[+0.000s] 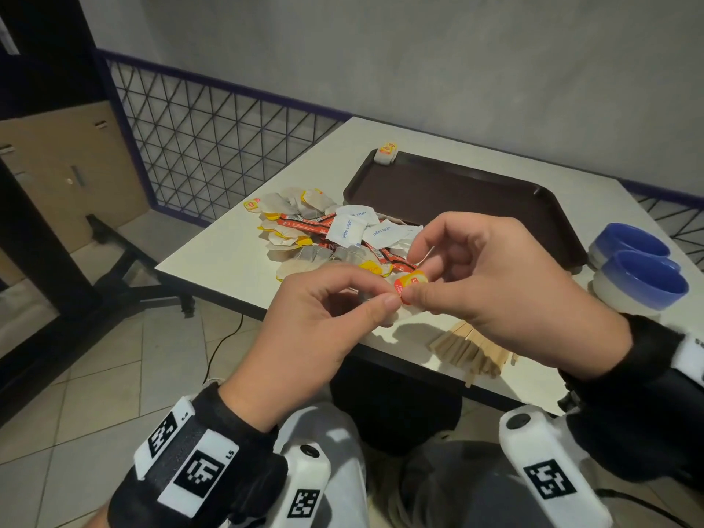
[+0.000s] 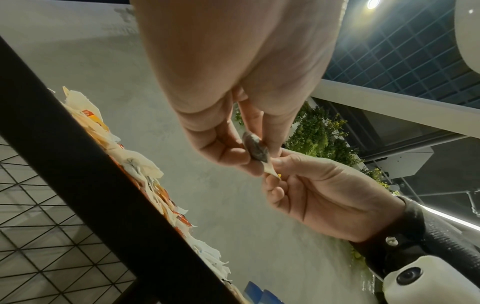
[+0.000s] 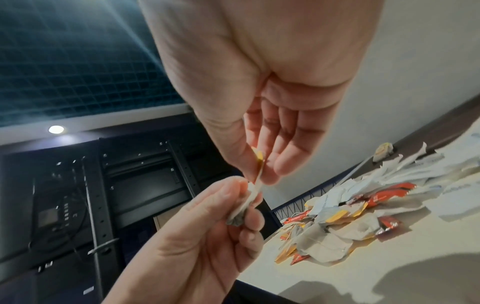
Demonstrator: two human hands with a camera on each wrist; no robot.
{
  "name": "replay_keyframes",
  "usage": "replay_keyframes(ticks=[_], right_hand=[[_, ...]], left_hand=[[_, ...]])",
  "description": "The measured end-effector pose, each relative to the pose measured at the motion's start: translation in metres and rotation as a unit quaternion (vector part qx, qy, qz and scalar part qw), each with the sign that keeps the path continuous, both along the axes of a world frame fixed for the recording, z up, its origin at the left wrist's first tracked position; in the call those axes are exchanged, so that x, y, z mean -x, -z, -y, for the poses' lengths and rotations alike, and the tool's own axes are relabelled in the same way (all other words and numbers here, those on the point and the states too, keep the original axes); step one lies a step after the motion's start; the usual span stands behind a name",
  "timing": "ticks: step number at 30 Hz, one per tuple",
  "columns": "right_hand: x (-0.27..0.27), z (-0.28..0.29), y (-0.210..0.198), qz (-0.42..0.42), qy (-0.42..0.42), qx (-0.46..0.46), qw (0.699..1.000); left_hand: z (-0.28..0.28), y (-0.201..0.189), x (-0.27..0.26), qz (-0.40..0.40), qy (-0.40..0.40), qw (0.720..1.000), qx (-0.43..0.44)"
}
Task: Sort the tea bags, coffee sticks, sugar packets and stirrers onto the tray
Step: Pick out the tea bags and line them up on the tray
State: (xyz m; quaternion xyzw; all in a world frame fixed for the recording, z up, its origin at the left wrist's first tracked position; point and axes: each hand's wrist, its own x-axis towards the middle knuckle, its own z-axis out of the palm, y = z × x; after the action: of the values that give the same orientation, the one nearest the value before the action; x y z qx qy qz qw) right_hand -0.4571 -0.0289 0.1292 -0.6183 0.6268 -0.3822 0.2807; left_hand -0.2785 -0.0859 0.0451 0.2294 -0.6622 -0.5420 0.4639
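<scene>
Above the bench's near edge, the left hand pinches a tea bag by its pouch while the right hand pinches its yellow tag, probably tidying it before it joins the one in the tray's far-left corner.

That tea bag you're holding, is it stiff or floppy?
Probably floppy: the tea bag bends between the left hand and right hand. Likely very light, since fingertip pinches carry it. The thin paper might tear.
</scene>
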Motion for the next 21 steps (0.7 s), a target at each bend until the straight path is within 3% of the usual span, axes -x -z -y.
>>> replay_keyframes(ticks=[5, 8, 12, 17, 21], right_hand=[[0.004, 0.008, -0.005, -0.031, -0.077, -0.003, 0.997], [0.001, 0.020, -0.009, -0.064, -0.100, -0.010, 0.993], [0.006, 0.048, -0.011, -0.065, -0.089, -0.054, 0.993], [0.011, 0.094, -0.018, -0.080, -0.131, -0.131, 0.979], [0.029, 0.162, -0.037, -0.156, -0.061, -0.110, 0.980]], left_hand=[[0.005, 0.000, 0.004, -0.082, 0.029, 0.986, -0.145], [0.012, 0.002, 0.004, -0.084, 0.022, 0.986, -0.144], [0.027, 0.005, 0.005, -0.121, -0.051, 0.982, -0.137], [0.052, 0.007, 0.006, -0.103, -0.101, 0.985, -0.094], [0.078, 0.016, -0.007, 0.009, -0.216, 0.975, 0.052]])
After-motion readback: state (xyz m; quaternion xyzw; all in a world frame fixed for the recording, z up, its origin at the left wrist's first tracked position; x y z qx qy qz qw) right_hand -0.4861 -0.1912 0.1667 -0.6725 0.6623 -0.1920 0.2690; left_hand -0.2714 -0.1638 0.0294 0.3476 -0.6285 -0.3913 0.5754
